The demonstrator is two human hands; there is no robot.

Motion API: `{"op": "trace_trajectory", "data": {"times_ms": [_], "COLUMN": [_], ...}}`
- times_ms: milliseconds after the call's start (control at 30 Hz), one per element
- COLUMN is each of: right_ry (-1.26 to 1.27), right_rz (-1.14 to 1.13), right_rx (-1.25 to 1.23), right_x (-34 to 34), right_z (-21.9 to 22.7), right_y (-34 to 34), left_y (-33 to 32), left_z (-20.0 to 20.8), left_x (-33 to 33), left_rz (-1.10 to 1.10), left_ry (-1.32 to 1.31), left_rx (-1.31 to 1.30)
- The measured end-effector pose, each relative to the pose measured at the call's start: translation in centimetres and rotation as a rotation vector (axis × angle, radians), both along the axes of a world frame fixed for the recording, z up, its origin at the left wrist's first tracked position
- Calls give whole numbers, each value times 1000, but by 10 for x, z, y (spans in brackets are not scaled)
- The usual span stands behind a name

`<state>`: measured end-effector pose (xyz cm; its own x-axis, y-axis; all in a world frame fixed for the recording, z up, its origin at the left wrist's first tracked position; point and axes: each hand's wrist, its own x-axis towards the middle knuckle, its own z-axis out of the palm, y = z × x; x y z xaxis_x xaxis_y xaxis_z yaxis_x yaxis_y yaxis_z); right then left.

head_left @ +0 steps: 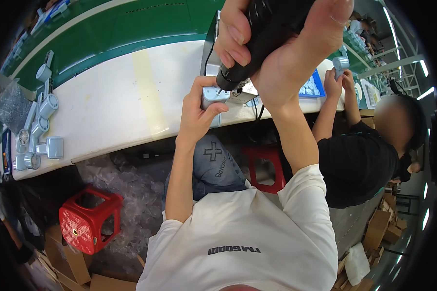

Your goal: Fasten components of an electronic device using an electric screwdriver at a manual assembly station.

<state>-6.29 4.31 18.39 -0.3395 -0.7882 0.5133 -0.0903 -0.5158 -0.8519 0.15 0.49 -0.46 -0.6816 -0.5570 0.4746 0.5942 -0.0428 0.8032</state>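
My right hand is wrapped round a black electric screwdriver, raised close to the camera and pointing down. Its bit meets the top of a light-blue plastic housing, or comes very near it. That housing is pinched between the thumb and fingers of my left hand, over the front edge of the white table. Behind the screwdriver tip stands a metal box-shaped device, partly hidden by my right hand. Whether a screw sits under the bit is too small to tell.
Several light-blue round-headed parts lie at the table's left end beside a clear bag of small pieces. A blue tray of small parts is on the right. There a co-worker holds a similar part. Red stools stand below.
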Motion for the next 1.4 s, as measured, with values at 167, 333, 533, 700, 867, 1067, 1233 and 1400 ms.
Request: {"op": "trace_trajectory", "data": {"times_ms": [167, 333, 533, 700, 867, 1067, 1233, 1400], "right_ry": [-7, 44, 135, 63, 117, -264, -339, -364], "right_rz": [99, -195, -370, -104, 45, 68, -301, -391], "right_rx": [0, 106, 31, 59, -154, -503, -142, -22], "right_x": [0, 10, 10, 8, -11, -41, -46, -43], "right_z": [-7, -29, -35, -10, -8, -16, -67, -109], "right_y": [-1, 12, 14, 12, 14, 87, 126, 149], "left_y": [3, 5, 3, 4, -3, -78, -173, -265], "left_z": [8, 16, 15, 17, 3, 38, 84, 31], "left_x": [1, 7, 7, 8, 8, 31, -18, -92], "left_rz": [18, 70, 45, 37, 72, 241, 602, 747], "left_ry": [-17, -47, -56, -26, -1, 160, -315, -586], "left_rx": [83, 12, -1, 25, -53, -182, -938, -1639]}}
